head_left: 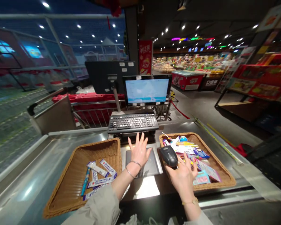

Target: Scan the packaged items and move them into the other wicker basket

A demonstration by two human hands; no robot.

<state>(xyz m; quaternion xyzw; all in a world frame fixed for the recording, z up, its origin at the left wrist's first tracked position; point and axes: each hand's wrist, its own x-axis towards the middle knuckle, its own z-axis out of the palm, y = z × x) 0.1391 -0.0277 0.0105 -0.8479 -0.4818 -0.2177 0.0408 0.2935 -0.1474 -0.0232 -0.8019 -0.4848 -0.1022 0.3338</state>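
My right hand (pixel 183 178) grips the handheld scanner (pixel 169 155), head forward, at the near-left rim of the right basket (pixel 224 170). My left hand (pixel 138 152) is empty, fingers spread wide, over the flat scan plate (pixel 152 164) between the two baskets.

Left basket (pixel 70 184) holds a few long blue-white packets (pixel 100 176), clustered near its right wall. The right basket is full of mixed small packets (pixel 196 156), loosely piled.

Risks, my read: the scanner sits right at the basket rim, so a wrist swing right could knock the pile or catch the wicker edge. The spread left hand over the plate could block a read. Can't see a scanner cable.

Room: the plate gap is narrow, walled by both baskets. Keyboard (pixel 133 122) overhangs just past my left fingertips, monitor (pixel 146 90) behind it. Open steel counter (pixel 37 168) left of the left basket.
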